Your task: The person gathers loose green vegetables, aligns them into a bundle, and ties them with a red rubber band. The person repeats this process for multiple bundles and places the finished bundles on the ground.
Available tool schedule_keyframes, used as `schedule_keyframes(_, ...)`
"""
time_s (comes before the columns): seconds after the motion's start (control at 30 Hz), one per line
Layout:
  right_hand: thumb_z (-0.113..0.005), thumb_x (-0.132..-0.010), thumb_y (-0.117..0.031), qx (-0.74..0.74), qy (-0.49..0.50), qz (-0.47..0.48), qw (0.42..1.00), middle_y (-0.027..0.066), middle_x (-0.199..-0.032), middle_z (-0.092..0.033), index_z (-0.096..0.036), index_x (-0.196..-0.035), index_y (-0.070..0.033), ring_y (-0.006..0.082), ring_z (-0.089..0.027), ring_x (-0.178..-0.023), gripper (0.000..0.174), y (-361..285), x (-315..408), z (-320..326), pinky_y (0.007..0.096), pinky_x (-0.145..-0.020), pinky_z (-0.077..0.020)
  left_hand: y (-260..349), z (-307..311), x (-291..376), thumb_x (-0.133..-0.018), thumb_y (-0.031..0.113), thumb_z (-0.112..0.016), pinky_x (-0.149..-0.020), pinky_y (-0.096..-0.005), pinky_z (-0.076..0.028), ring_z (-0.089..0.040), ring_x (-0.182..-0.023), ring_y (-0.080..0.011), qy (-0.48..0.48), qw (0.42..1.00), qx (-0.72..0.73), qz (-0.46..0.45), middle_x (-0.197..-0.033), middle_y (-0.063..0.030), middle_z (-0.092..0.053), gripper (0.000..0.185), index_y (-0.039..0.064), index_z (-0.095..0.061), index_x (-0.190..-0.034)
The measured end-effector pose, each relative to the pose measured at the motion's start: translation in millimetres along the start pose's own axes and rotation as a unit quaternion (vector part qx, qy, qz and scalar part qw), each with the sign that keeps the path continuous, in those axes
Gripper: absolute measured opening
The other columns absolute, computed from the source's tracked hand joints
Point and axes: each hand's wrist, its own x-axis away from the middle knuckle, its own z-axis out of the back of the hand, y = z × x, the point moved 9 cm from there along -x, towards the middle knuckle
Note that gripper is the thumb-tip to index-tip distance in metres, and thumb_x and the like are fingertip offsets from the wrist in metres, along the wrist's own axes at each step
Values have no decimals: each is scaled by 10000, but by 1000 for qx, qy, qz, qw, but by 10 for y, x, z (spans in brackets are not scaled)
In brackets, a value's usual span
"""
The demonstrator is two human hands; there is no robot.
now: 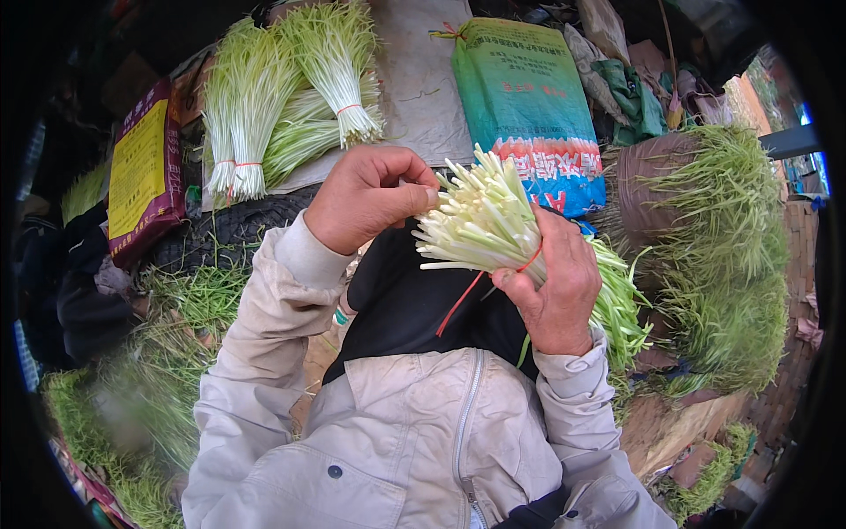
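Observation:
My right hand (558, 284) is closed around a bundle of pale green-white stems (479, 221), likely garlic chives, with the cut ends facing up and left. A red tie (531, 258) circles the bundle beside my thumb, and one loose end hangs down. The leafy part (615, 304) passes behind my right hand and shows at its right. At the left side of the stem ends, the thumb and forefinger of my left hand (380, 198) pinch a pale stem; its hold is partly hidden. Tied bundles (251, 112) and another tied bundle (340, 73) lie at the upper left.
A green and blue woven sack (529, 99) lies beyond my hands. At the left stands a purple and yellow printed bag (139, 172), with loose greens (198, 291) below it. A large wrapped heap of greens (720, 264) fills the right side. A pale sheet (423, 86) lies between bundles and sack.

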Motion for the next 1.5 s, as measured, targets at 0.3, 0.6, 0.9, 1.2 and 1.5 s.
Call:
schedule_keyframes(0.3,-934,-779,-314,5,6,4,1000,221,-1324,-729,-660,-1452,33,422,-703,-1184,805,-10,-3,14,517,-1032,-532,593,-227,-83,-892,76,-722,-691,-466,-542,-703,-721,-364,-61,873,-430,-224,-797,-198,-690,128,-19,-769,-964)
schedule_keyframes(0.6,-935,-780,-319,4,11,12,1000,224,-1319,-728,-663,-1449,33,421,-703,-1170,803,-19,-6,12,521,-1031,-529,587,-320,-261,-825,92,-702,-673,-511,-523,-661,-741,-453,-129,825,-500,-231,-785,-213,-689,117,-22,-702,-851)
schedule_keyframes(0.9,-921,-786,-319,1,18,16,1000,225,-1315,-731,-661,-1446,38,422,-703,-1175,794,-7,-7,15,523,-1032,-529,-59,-56,-358,-861,71,-664,-606,-307,-428,-517,-664,-88,-21,973,-221,-70,-695,-12,-624,111,-31,-698,-837)
schedule_keyframes(1.2,-911,-796,-340,2,20,10,1000,223,-1319,-732,-668,-1438,35,422,-703,-1181,782,13,7,11,526,-1034,-531,-409,-41,-255,-902,67,-701,-621,-247,-417,-557,-677,-53,63,993,104,7,-761,41,-632,81,11,-758,-908)
schedule_keyframes(1.5,-917,-781,-366,17,15,-7,1000,214,-1333,-728,-674,-1454,9,423,-702,-1194,807,38,21,-26,521,-1039,-535,201,-119,-328,-917,83,-701,-612,-325,-451,-552,-677,-94,-120,947,-283,-89,-715,7,-613,141,-44,-745,-960)
